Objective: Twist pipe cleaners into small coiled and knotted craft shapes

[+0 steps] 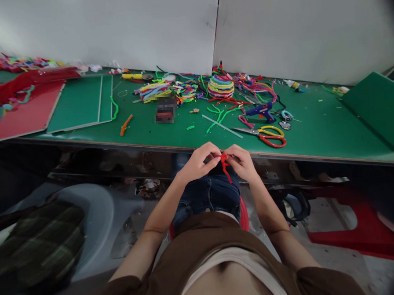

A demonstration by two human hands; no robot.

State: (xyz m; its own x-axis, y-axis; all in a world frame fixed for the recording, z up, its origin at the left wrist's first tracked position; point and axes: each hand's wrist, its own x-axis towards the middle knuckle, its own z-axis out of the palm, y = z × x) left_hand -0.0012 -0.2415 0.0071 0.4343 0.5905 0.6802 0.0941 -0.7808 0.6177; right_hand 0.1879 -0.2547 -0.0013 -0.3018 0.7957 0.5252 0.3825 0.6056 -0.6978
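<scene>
Red stem (224, 162), one, fuzzy and bent: held between the two hands just off the near edge of the green table (157, 138), loose end hanging below the fingertips. Left hand (202, 162), thumb and fingers pinched on the stem from its left; right hand (240, 161), likewise pinched from its right, the two sets of fingertips almost meeting. Scissors (271, 136), red and yellow handles: just beyond the right hand and to its right. Glue gun (260, 112), blue: farther out, behind the scissors. Glue stick (222, 126), clear: ahead of both hands, lying aslant. Green stems (220, 116): past the glue stick. Striped ball (220, 87), multicoloured: straight ahead of the hands, well apart. Bundle (152, 91) of coloured stems: well beyond the left hand, to its left. Orange stem (126, 125), twisted: well to the left of the left hand.
</scene>
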